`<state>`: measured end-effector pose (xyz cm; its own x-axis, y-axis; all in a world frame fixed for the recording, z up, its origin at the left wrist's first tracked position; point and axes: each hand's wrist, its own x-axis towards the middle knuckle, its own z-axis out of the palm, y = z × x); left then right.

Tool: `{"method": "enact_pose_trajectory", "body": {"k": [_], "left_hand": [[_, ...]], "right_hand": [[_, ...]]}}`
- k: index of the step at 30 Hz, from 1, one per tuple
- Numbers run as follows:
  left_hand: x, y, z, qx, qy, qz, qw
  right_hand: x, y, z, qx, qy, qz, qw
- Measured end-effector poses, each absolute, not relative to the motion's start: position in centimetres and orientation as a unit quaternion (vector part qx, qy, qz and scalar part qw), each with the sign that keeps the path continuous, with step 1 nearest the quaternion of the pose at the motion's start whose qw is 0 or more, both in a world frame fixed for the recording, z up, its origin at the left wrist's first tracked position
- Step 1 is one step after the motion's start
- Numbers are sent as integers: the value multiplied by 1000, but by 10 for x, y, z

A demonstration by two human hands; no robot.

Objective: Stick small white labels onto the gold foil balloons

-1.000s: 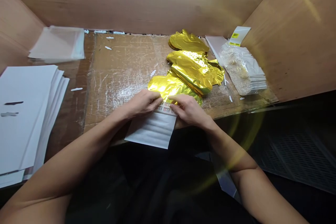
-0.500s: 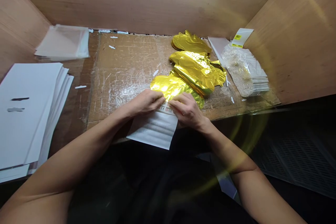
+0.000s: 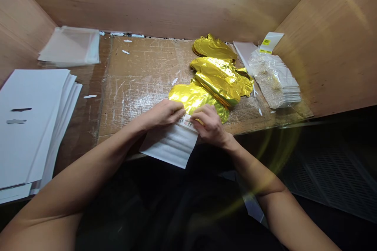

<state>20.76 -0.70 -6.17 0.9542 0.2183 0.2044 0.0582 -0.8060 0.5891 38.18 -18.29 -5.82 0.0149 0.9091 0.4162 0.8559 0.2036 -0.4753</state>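
Both hands pinch the upper edge of a white packet (image 3: 171, 143), which has a strip of small CE marks along its top. My left hand (image 3: 168, 113) is closed on the left part of that edge, and my right hand (image 3: 209, 124) grips it at the right corner. The packet's lower part hangs tilted over the front edge of the bench. Just beyond the fingers lies a flat gold foil balloon (image 3: 191, 96). More folded gold foil balloons (image 3: 219, 78) are heaped behind it. My fingers hide the exact grip points.
White cards with slots (image 3: 35, 141) are stacked at left, below a pile of clear bags (image 3: 72, 45). A plastic-wrapped bundle of white packs (image 3: 277, 80) sits at right beside a labelled white card (image 3: 271, 42). Wooden walls enclose the cardboard-covered bench (image 3: 141, 70); paper scraps lie about.
The white packet's lower end has swung slightly left. My right fingers have shifted a little along its top edge; my left hand has hardly moved.
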Motion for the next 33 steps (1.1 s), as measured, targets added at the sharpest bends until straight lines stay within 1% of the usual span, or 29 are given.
{"method": "enact_pose_trajectory", "body": {"k": [2,3,4,6,8,11,13,15,16,19,22,25,28,30,33], "left_hand": [[207,-5,-63,950,43,149,272],[206,-5,-63,953,27,157,258],[206,-4,-64,956,13,160,246],[205,-3,-65,961,-6,151,233],[205,-2,-67,964,-12,136,228],[205,-1,-69,967,-8,125,224],[205,-2,-69,967,-1,121,224],[204,-1,-68,967,-1,119,227],[204,-1,-68,966,-2,120,228],[204,-2,-63,963,-7,154,223],[204,-7,-58,953,-33,193,232],[205,-15,-57,953,-66,166,245],[205,-21,-59,958,-65,138,244],[206,-22,-60,957,-56,139,247],[207,-20,-59,955,-38,150,252]], "right_hand": [[386,-177,-51,-654,-637,100,395],[389,-172,-48,-669,-610,131,404],[391,-167,-45,-682,-595,159,395],[395,-155,-42,-702,-596,197,336],[396,-148,-41,-725,-613,189,251],[396,-148,-40,-774,-614,91,126],[398,-153,-41,-794,-602,18,86],[403,-156,-43,-783,-614,-15,96],[405,-157,-45,-767,-631,-12,111],[410,-154,-53,-716,-677,60,157],[410,-151,-56,-704,-664,134,212],[416,-147,-48,-697,-633,193,275],[447,-138,-25,-709,-608,214,287],[483,-131,-3,-778,-550,150,262],[525,-129,27,-887,-405,-53,218]]}}
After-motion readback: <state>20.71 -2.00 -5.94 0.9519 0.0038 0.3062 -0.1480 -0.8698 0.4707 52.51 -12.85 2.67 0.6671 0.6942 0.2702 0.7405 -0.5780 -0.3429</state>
